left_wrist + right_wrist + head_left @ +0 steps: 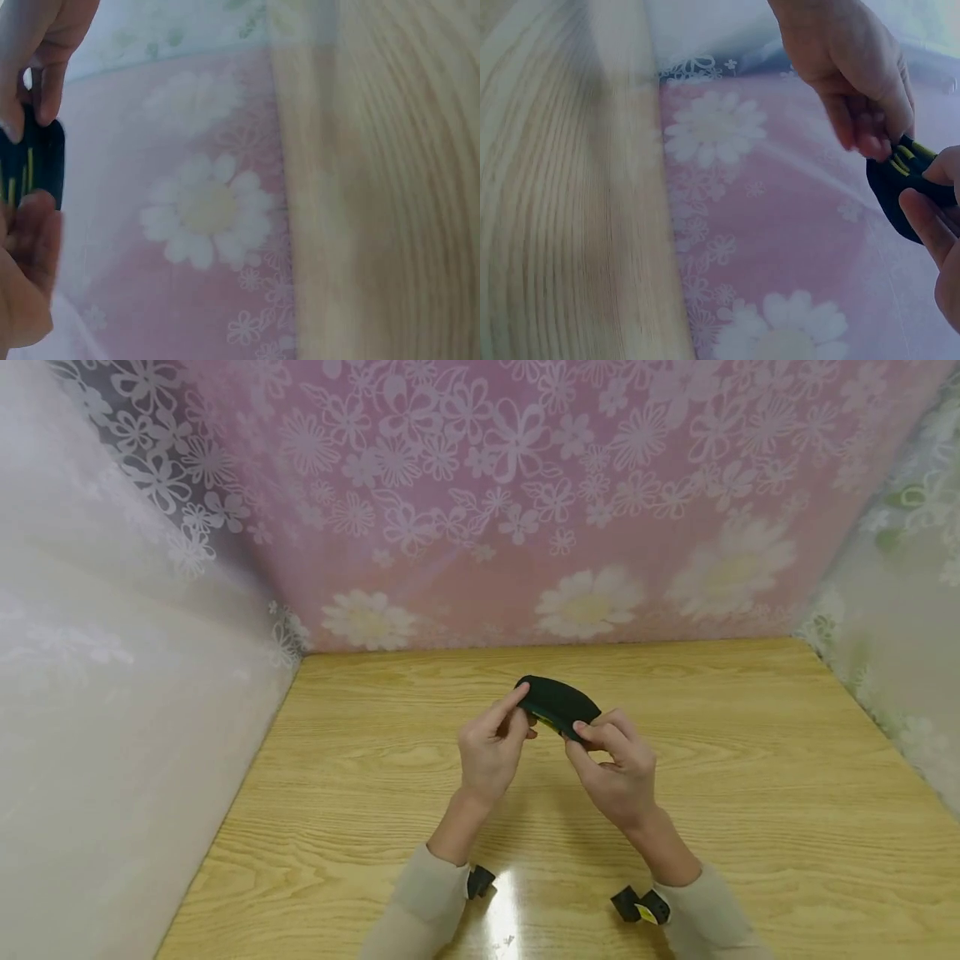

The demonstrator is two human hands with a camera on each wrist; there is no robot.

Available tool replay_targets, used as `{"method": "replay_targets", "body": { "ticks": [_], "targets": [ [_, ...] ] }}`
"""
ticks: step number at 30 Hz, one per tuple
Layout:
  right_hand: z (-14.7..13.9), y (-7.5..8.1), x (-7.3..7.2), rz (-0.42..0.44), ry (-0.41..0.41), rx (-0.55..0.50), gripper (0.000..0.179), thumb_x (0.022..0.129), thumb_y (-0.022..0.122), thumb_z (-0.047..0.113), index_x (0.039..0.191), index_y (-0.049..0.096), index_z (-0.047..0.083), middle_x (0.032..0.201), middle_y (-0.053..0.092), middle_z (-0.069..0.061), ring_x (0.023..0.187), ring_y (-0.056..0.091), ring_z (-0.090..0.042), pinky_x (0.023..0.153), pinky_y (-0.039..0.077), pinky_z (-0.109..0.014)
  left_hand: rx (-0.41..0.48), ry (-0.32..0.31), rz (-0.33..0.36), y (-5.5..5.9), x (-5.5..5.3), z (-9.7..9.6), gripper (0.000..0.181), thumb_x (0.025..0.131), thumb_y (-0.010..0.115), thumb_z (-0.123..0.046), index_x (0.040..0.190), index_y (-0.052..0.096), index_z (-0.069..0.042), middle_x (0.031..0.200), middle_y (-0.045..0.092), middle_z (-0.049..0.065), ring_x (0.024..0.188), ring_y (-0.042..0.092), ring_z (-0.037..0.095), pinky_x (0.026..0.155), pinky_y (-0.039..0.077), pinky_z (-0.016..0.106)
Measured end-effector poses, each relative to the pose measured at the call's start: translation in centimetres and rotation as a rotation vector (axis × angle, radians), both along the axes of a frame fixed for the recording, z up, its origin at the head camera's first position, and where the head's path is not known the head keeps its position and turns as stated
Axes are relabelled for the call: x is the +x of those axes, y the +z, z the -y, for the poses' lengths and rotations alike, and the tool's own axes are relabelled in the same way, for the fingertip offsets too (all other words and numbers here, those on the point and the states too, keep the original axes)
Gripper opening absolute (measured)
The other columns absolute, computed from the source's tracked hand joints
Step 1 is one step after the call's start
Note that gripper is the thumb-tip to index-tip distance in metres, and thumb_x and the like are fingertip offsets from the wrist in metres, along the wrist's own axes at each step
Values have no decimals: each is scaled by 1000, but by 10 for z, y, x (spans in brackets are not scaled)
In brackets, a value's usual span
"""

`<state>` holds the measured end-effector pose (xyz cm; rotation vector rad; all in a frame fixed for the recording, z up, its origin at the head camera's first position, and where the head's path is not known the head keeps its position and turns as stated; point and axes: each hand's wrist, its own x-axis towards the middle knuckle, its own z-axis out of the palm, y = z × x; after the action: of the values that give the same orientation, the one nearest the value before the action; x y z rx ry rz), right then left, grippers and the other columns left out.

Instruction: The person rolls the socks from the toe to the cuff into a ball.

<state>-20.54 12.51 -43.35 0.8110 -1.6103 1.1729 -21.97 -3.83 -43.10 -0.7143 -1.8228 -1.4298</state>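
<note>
In the head view, a small dark green-black pouch-like item point(558, 702) with rounded ends is held above the table. Yellow strips show along its near side, and the wrist views show them more closely on the item point(46, 161). My left hand point(491, 752) pinches its left end, index finger lying along the upper face. At the other end, my right hand point(618, 768) grips it between thumb and fingers. The right wrist view shows the left hand point(855, 67) at the top and the right hand point(941, 225) at the right edge. Whatever the item contains cannot be made out.
A wood-grain table point(337, 827) spreads beneath both hands. Behind it rises a pink flowered backdrop point(465, 577), with pale side walls point(135, 710) at left and right. Small black devices point(480, 882) sit at both sleeve cuffs.
</note>
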Motion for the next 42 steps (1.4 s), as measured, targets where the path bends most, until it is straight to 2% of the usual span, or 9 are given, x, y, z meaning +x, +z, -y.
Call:
{"method": "replay_targets", "body": {
  "ticks": [5, 9, 15, 21, 24, 28, 31, 35, 42],
  "targets": [
    [-6, 1, 1, 74, 157, -76, 14, 70, 66, -20, 83, 68, -15, 73, 52, -21, 70, 60, -5, 67, 52, -10, -67, -153, 220, 2, 3, 6, 46, 102, 54, -6, 148, 46, -4, 119, 64, 19, 90, 72, 27, 68, 59, 24],
    [-7, 3, 2, 92, 218, -79, 11, 71, 67, -21, 81, 66, -15, 74, 51, -21, 73, 61, -4, 68, 54, -12, 58, -251, 183, 2, 4, 4, 44, 101, 53, 3, 145, 46, 5, 130, 60, 25, 93, 71, 34, 74, 60, 32],
    [1, 1, 3, 23, 113, -53, 5, 79, 68, -6, 77, 69, -10, 71, 52, -17, 66, 57, -10, 65, 51, -9, 131, -81, 11, 0, 8, -5, 34, 97, 53, 10, 132, 56, 11, 102, 71, 26, 64, 70, 29, 63, 60, 30],
    [7, -1, 5, -55, -25, -9, 12, 82, 65, 1, 78, 71, -8, 69, 54, -15, 59, 48, -19, 56, 43, -18, 169, -10, 12, -1, 11, -7, 33, 97, 53, 10, 130, 59, 8, 87, 72, 24, 57, 68, 28, 59, 59, 29],
    [1, 0, 5, -23, -9, -26, 10, 81, 66, -2, 82, 70, -11, 72, 54, -18, 63, 52, -16, 61, 47, -11, 157, -106, 152, 3, 12, -2, 36, 98, 54, 5, 134, 58, 5, 94, 72, 23, 68, 71, 28, 64, 60, 32],
    [-11, 3, 5, 42, 10, -21, 8, 78, 68, -9, 85, 70, -12, 79, 56, -23, 74, 58, -12, 72, 49, -7, 167, -327, 484, 13, 13, 12, 42, 101, 55, -5, 143, 52, -4, 110, 67, 19, 95, 69, 24, 83, 59, 35],
    [-18, 6, 6, 87, 8, 48, 14, 74, 69, -16, 87, 70, -10, 85, 58, -24, 80, 59, -14, 74, 49, -9, 128, -398, 623, 16, 12, 21, 40, 102, 57, -11, 141, 52, -5, 110, 63, 16, 98, 63, 17, 87, 55, 34],
    [-24, 10, 11, 300, 160, 123, 32, 70, 71, -23, 98, 63, -11, 101, 57, -22, 91, 59, -16, 78, 54, -16, 49, -402, 599, 18, 12, 29, 39, 100, 62, -15, 137, 56, -4, 109, 63, 15, 95, 61, 15, 81, 53, 27],
    [-31, 20, 17, 861, 364, 61, 61, 92, 66, -3, 146, 37, 0, 135, 48, -21, 108, 61, -13, 85, 53, -18, -119, -480, 484, 19, 14, 32, 55, 98, 63, -24, 147, 45, -6, 125, 61, 17, 109, 62, 25, 84, 55, 26]
  ]
}}
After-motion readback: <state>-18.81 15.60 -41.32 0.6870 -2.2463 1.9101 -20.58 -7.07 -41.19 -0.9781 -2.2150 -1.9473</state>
